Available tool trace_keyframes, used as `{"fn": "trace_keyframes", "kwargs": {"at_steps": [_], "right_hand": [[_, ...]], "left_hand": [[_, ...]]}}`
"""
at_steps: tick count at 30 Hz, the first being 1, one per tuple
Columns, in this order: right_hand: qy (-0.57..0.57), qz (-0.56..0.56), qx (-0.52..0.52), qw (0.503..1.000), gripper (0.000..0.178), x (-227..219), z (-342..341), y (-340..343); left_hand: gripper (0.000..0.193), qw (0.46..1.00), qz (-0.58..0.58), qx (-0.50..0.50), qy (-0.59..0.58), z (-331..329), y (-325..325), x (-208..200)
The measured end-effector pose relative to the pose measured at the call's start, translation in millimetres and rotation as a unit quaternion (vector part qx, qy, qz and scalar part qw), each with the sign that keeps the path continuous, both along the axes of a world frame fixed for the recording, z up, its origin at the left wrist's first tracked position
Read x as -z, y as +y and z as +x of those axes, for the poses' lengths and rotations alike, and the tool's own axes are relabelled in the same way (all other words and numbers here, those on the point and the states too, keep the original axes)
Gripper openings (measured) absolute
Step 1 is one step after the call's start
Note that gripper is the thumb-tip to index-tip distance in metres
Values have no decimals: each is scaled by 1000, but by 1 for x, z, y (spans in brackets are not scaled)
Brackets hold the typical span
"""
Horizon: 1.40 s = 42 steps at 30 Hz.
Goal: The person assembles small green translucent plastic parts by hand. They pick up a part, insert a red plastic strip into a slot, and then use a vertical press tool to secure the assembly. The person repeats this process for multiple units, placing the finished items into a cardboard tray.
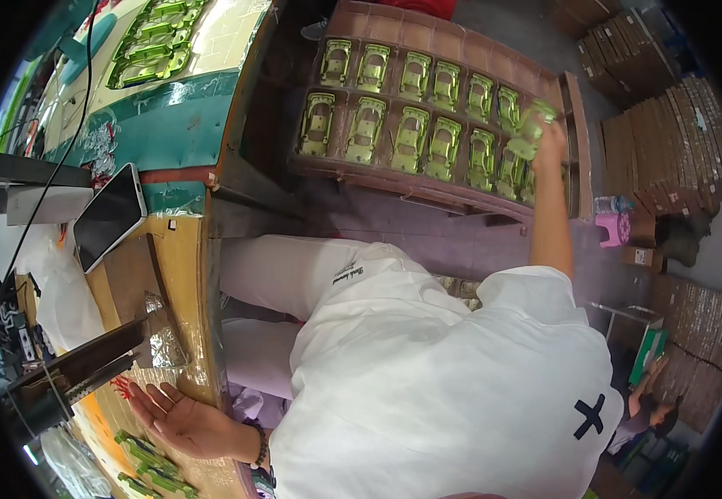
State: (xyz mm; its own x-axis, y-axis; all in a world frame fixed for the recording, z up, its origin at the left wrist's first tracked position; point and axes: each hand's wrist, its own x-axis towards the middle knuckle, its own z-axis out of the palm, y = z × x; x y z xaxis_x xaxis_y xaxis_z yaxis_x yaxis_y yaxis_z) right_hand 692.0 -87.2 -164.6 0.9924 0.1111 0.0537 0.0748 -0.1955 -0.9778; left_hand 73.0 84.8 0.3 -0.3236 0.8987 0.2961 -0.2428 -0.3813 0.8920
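Note:
My right hand reaches out at the upper right, its fingers closed on a lime-green toy car body, smeared by motion. That piece hovers over the right end of a brown compartment tray, where more green car bodies sit in two rows. On the left, my left hand is palm up over the workbench, fingers spread and holding nothing. Small red parts lie at its fingertips. Several green car pieces rest on the bench just below it.
A tablet-like device and a dark metal fixture stand on the bench. More green car bodies lie at its far end. Stacked flat cardboard, a pink stool and another person are on the right.

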Motion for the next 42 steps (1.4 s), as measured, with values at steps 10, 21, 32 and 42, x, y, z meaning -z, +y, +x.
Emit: {"fn": "trace_keyframes", "kwargs": {"at_steps": [10, 21, 32, 42], "right_hand": [[-360, -489, -42, 794, 24, 78, 200, -48], [-547, -235, -135, 792, 20, 12, 59, 117], [-470, 340, -708, 404, 14, -138, -479, 177], [-525, -102, -691, 486, 15, -187, -621, 228]], "left_hand": [[41, 976, 25, 124, -175, -25, 8, 19], [32, 838, -76, -239, 485, -83, -42, -16], [49, 683, -106, -351, 632, -139, -58, -6], [16, 719, -29, -307, 623, -136, -83, -9]]}}
